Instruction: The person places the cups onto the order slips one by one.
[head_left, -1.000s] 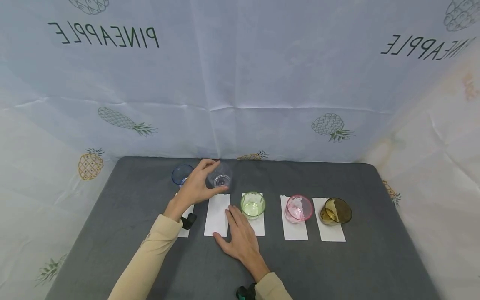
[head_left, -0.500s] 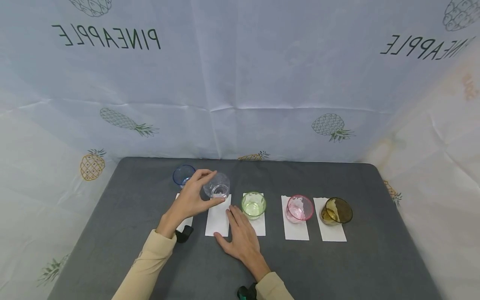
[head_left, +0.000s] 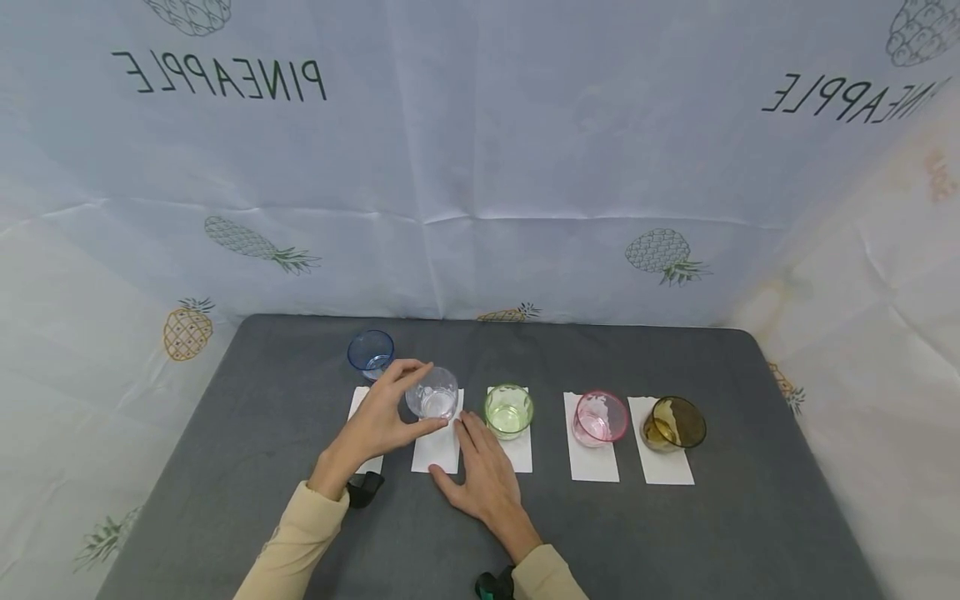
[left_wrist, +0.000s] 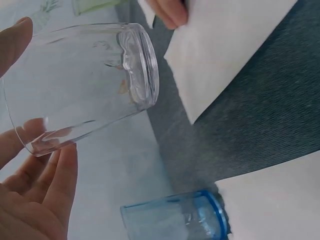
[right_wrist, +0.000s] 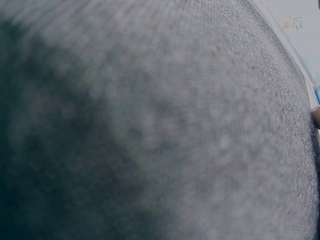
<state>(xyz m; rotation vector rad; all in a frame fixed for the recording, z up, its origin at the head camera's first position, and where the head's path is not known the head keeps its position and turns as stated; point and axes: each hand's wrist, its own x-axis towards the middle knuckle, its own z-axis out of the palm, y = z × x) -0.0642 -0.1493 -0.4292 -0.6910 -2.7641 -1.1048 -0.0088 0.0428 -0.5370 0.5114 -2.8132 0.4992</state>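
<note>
Between thumb and fingers my left hand (head_left: 375, 422) holds a clear drinking glass (head_left: 437, 398) near its rim. The left wrist view shows the glass (left_wrist: 82, 82) with its thick base towards the paper strip. In the head view it overlaps the upper end of a white paper strip (head_left: 435, 454). My right hand (head_left: 486, 475) lies flat with extended fingers, its thumb and fingertips at that strip's right side. Just beyond those fingers a green glass (head_left: 509, 410) stands on another strip. The right wrist view holds mostly blurred grey cloth and one fingertip (right_wrist: 316, 117).
A blue glass (head_left: 371, 354) stands behind the leftmost paper strip (head_left: 371, 462), which my left arm partly covers. To the right, a pink glass (head_left: 599, 418) and an amber glass (head_left: 672, 423) stand on their own strips. A pineapple-print curtain (head_left: 480, 167) hangs behind the grey table (head_left: 720, 542).
My left hand has drawn the clear glass towards me, from behind the second paper strip to over its upper end. My right hand has stayed in place.
</note>
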